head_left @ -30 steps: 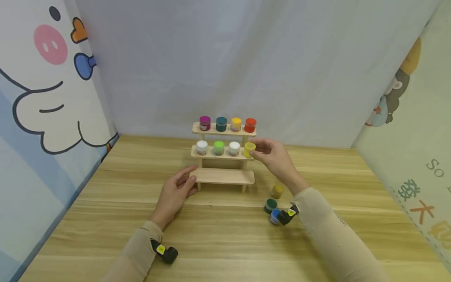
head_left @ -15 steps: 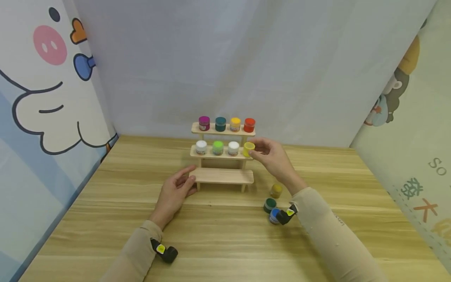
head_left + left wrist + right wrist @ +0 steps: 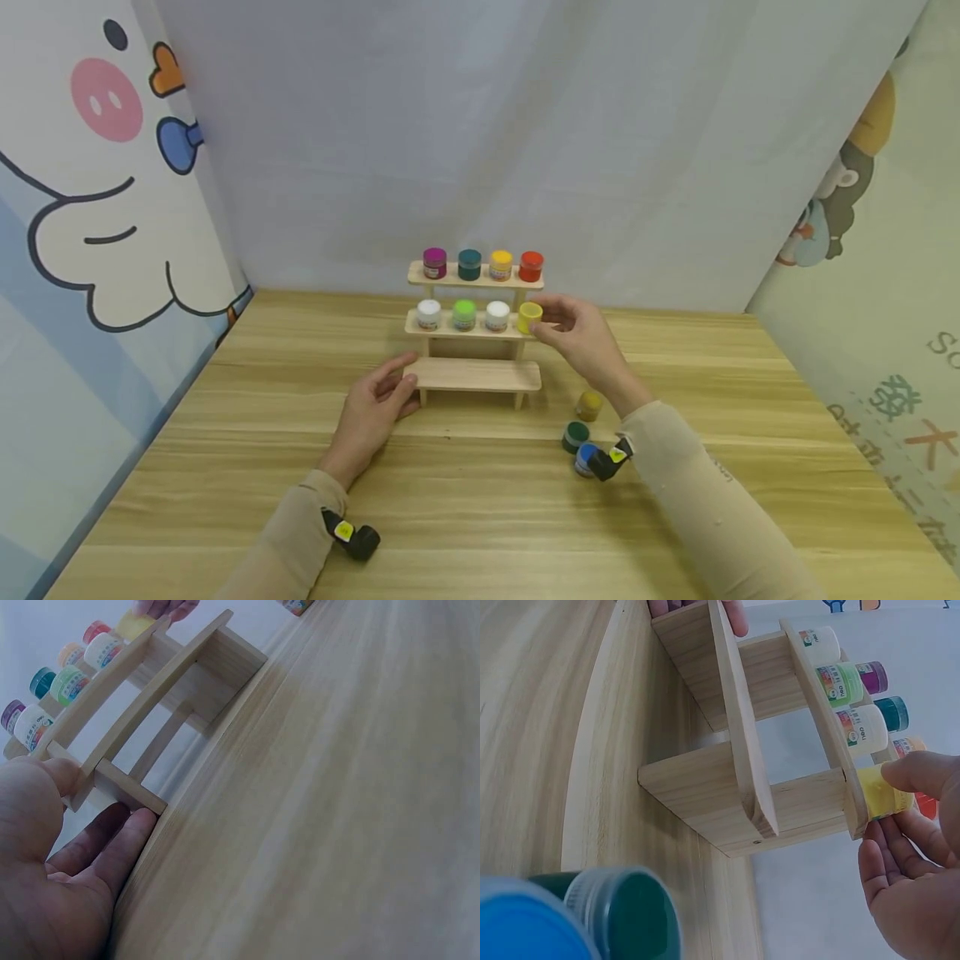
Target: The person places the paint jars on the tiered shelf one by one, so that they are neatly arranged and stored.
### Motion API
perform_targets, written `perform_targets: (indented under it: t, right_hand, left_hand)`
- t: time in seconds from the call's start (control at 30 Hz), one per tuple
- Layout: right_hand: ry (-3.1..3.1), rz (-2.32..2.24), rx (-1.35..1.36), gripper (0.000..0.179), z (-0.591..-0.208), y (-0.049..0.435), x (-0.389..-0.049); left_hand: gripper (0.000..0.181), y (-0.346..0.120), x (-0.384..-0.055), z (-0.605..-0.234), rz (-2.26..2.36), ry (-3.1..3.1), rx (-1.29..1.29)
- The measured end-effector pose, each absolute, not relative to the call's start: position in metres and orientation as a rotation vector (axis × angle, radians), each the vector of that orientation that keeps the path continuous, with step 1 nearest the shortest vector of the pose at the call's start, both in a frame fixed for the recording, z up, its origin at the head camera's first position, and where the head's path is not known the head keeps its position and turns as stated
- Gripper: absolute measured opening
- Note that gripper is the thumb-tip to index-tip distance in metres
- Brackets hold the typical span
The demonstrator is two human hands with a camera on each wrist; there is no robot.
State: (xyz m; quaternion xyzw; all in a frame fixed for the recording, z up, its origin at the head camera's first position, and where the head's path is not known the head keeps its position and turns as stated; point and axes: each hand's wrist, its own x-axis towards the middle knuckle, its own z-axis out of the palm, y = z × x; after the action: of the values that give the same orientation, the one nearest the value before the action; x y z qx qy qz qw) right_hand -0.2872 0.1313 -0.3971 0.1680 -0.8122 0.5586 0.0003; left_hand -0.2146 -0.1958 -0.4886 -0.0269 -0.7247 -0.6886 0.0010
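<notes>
A three-tier wooden display rack [image 3: 472,375] stands on the table. My left hand [image 3: 371,417] grips its left end, thumb at the bottom board and fingers against the side leg [image 3: 131,787]. At the right end of the middle tier, my right hand [image 3: 588,342] pinches a yellow paint jar [image 3: 877,791] between thumb and fingers; the jar sits on the board. Left of it stand a white jar [image 3: 497,316], a light green jar [image 3: 464,315] and another white jar [image 3: 429,314]. The top tier bears purple [image 3: 435,263], teal [image 3: 469,264], orange-yellow [image 3: 501,265] and red [image 3: 531,267] jars.
On the table below my right forearm are a dark yellow jar [image 3: 588,406], a dark green jar [image 3: 576,437] and a blue jar [image 3: 586,459], the last partly hidden by the wrist camera [image 3: 609,460]. A pale curtain [image 3: 480,142] hangs behind the table.
</notes>
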Motion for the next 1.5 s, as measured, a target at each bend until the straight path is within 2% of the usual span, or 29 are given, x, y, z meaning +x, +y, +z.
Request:
perform_targets:
  t: [0.4,0.73,1.5]
  right_hand:
    - [-2.494,1.853,0.525,0.053,-0.397,0.138,-0.286]
    - [-2.495,1.748,0.516,0.062,-0.394,0.149,-0.276]
    - [-2.374,1.790,0.490,0.065,-0.363,0.201,-0.254]
  left_hand:
    - [0.046,-0.190,-0.216,-0.487,-2.178,-2.269,-0.096]
    - [0.046,-0.187,-0.216,-0.488,-2.191,-2.256,-0.088]
    - [0.046,-0.195,-0.216,-0.493,-2.184,-2.261,-0.088]
